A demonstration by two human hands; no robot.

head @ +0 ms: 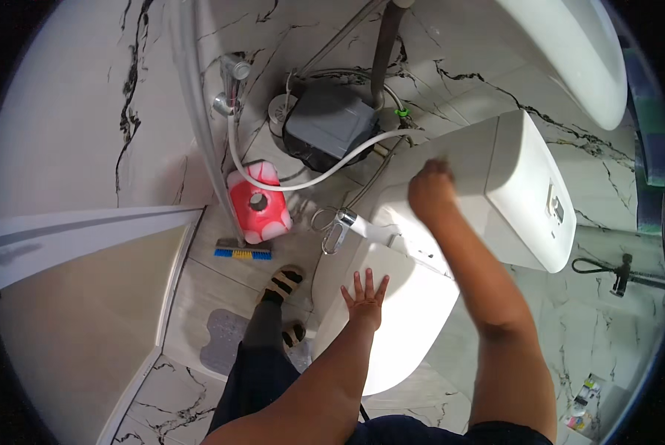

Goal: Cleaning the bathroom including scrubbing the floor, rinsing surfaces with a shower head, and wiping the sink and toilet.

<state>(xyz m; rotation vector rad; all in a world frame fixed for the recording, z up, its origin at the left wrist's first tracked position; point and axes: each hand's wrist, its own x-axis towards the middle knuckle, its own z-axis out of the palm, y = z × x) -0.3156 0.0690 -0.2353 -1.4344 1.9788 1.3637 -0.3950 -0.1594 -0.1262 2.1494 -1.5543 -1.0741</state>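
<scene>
My left hand (365,298) rests palm down on the white toilet lid (402,334), its fingers spread and nothing held. My right hand (432,192) is curled and motion-blurred over the back of the toilet, beside the white cistern (510,189). Whether its fingers hold anything is hidden. The lid is down, with its hinge area (416,253) showing between lid and cistern. At the toilet's left side sits a chrome lever-like fitting (341,229). A white hose (310,184) loops from a chrome wall valve (232,83) towards the cistern.
A grey bin (332,119) with a black liner stands by the back wall. Left of the toilet are a red-and-white plastic stool (263,219) and a floor brush (243,253). A washbasin (582,55) overhangs at upper right. A door (88,328) stands at left, near a grey mat (221,342).
</scene>
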